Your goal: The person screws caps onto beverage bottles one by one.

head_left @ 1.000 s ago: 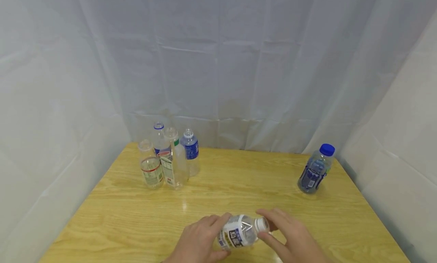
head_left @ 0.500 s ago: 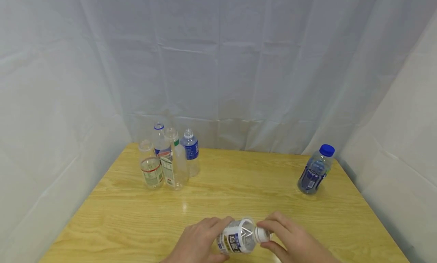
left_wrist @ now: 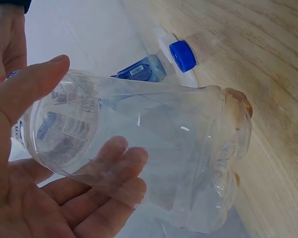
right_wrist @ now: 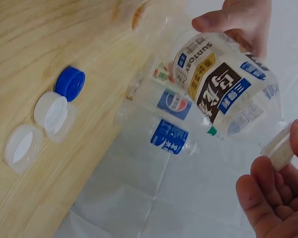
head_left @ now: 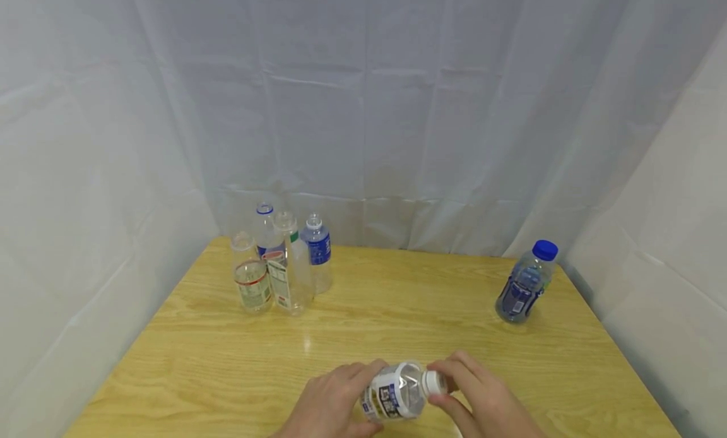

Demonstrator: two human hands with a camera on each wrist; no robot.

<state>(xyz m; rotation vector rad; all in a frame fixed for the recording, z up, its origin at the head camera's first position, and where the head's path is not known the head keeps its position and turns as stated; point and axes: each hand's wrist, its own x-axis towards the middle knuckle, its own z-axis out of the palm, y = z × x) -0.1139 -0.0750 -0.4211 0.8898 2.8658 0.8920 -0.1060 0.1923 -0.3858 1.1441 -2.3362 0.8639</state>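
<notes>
My left hand [head_left: 335, 400] grips a clear plastic bottle [head_left: 392, 392] by its body, thumb on one side and fingers on the other. The bottle is tilted over on its side above the table, its neck toward my right hand [head_left: 483, 390]. A wide printed label with dark and blue patches [right_wrist: 221, 89] wraps the bottle, and its ribbed base [left_wrist: 228, 148] shows in the left wrist view. At the neck sits a white cap [right_wrist: 279, 148], pinched between the thumb and fingers of my right hand.
Several uncapped bottles [head_left: 284, 267] stand together at the back left of the wooden table [head_left: 397, 299]. A blue-capped bottle [head_left: 522, 283] stands at the right. Loose caps lie on the table, one a blue cap [right_wrist: 69, 83] beside a white cap [right_wrist: 49, 110]. White sheeting [head_left: 363, 110] surrounds the table.
The fingers of my right hand have shifted round the white cap, closing on it and changing their hold. The bottle has tipped slightly. Standing bottles stay as they were.
</notes>
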